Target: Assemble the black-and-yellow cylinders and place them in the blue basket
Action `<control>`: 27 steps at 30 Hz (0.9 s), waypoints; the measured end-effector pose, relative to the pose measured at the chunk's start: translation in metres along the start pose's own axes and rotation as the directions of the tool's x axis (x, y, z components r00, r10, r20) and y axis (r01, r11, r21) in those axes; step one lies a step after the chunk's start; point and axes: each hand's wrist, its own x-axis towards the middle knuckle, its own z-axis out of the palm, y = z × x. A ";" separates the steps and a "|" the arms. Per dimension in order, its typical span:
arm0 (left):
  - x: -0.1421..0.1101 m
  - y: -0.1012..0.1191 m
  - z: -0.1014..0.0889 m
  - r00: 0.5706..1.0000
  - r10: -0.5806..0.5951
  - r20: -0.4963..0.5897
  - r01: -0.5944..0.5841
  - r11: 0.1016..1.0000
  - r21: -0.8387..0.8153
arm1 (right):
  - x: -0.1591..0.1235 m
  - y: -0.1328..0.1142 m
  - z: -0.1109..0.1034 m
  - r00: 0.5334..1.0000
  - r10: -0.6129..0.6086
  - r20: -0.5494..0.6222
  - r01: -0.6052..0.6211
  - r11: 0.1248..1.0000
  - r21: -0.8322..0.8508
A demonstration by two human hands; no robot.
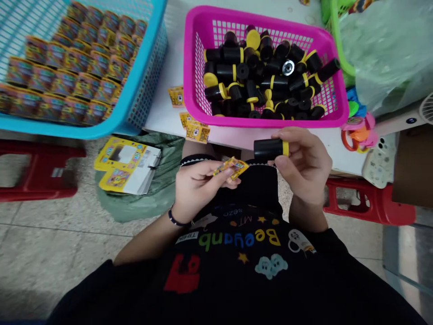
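My left hand (206, 180) pinches a small folded yellow printed card (238, 168) between thumb and fingers, over my lap. My right hand (302, 160) grips a black cylinder (269, 149) by its yellow-rimmed end, with the black end pointing left toward the card. The two things are apart. Just beyond the hands stands a pink basket (264, 121) holding many similar black cylinders with yellow ends, lying in all directions. More yellow printed cards (198, 132) lie at the table edge by the basket's left corner.
A blue basket (135, 101) at the left holds rows of printed cylinders (88, 85). Flat yellow printed boxes (126, 164) rest on a green bag (135, 210) below. Red stools (368, 201) flank me. A phone (380, 160), colourful plastic pieces (360, 133) and a green basket (341, 49) are right.
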 end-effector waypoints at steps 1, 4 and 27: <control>-0.001 -0.001 0.000 1.000 -0.008 0.025 0.009 1.000 -0.021 | -0.001 0.000 0.001 1.000 0.009 0.011 -0.010 0.999 0.032; -0.002 -0.005 -0.002 0.990 0.039 0.133 -0.032 0.998 -0.059 | -0.003 -0.004 0.004 0.998 0.045 0.037 -0.049 0.992 0.118; 0.005 -0.012 -0.012 0.866 0.394 0.309 -0.475 0.840 0.262 | 0.002 -0.015 0.001 0.953 0.201 0.228 -0.240 0.958 0.156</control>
